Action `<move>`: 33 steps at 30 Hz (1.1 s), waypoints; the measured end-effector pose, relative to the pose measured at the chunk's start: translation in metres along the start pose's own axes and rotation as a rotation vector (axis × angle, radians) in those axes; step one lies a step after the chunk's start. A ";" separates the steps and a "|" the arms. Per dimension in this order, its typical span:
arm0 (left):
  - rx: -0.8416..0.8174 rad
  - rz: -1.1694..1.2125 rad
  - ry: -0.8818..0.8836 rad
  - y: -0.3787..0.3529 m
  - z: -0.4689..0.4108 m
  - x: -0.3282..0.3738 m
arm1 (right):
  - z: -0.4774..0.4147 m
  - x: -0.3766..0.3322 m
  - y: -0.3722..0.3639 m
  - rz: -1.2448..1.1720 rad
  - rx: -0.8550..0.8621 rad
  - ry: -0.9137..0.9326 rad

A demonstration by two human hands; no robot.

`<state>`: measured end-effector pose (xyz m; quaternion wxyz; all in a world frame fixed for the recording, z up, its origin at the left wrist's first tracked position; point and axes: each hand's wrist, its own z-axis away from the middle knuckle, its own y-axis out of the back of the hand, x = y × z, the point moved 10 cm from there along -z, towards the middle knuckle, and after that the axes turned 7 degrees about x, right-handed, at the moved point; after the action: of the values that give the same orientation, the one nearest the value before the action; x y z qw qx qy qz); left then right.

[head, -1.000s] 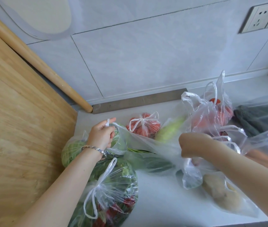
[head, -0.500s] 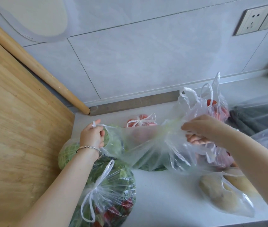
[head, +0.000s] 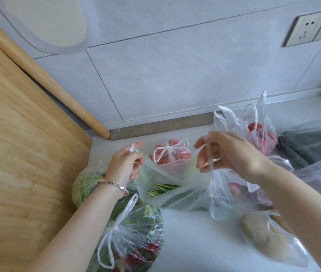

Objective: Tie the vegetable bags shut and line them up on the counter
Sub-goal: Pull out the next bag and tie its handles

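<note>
The left hand [head: 124, 166] and right hand [head: 234, 154] are each pinching a thin, crinkled handle of the translucent plastic bag [head: 177, 193] over the smooth pale desk [head: 195, 242].

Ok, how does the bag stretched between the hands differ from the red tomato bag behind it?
The stretched bag is untied, its handles held apart by the left hand and right hand; the tomato bag is knotted in a bow. The stretched bag holds green stalks and spreads wide; the tomato bag is small, rounded, with red contents. Both are thin clear plastic.
</note>
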<state>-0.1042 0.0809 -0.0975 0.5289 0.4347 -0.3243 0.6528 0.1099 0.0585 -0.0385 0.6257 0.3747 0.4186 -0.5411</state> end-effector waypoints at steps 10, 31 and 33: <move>-0.529 -0.361 -0.315 -0.075 0.059 0.011 | -0.001 0.036 -0.042 0.295 -0.248 -0.068; -0.216 -0.389 -0.060 -0.016 0.005 -0.085 | -0.023 0.208 0.004 -0.974 0.365 -0.654; -0.341 -0.193 -0.087 -0.031 0.021 -0.071 | -0.026 0.206 -0.002 -1.021 0.342 -0.677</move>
<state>-0.0653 0.0406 -0.1549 0.6405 0.3958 -0.4093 0.5153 0.1182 0.0072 -0.2394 0.3182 0.0307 0.2312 -0.9189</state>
